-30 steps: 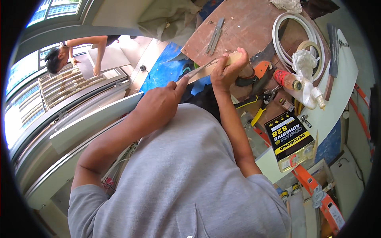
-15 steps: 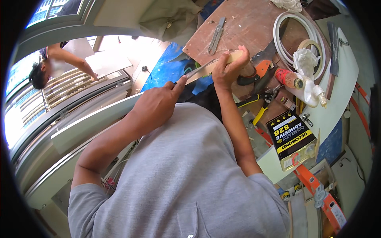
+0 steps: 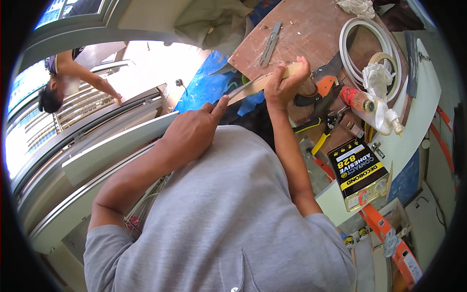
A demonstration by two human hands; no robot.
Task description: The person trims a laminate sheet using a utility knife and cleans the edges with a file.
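Observation:
In front of my chest, my right hand grips a pale wooden strip, its thumb and fingers closed around the far right end. The strip slants down toward my left hand, which is closed near its other end. A thin grey blade-like tool lies along the strip's upper edge and runs into my left fingers. Its handle is hidden in the hand. Beyond the strip, a grey utility knife lies on a reddish-brown board.
Right of my right arm are an orange-and-black handled tool, yellow-handled pliers, a red-labelled bottle, a black-and-yellow can and white coiled edging. At left, another person's arm reaches over a pale panel.
The whole view has shifted slightly. My left hand has drawn back a little, down and left, relative to the strip. My right hand keeps its grip.

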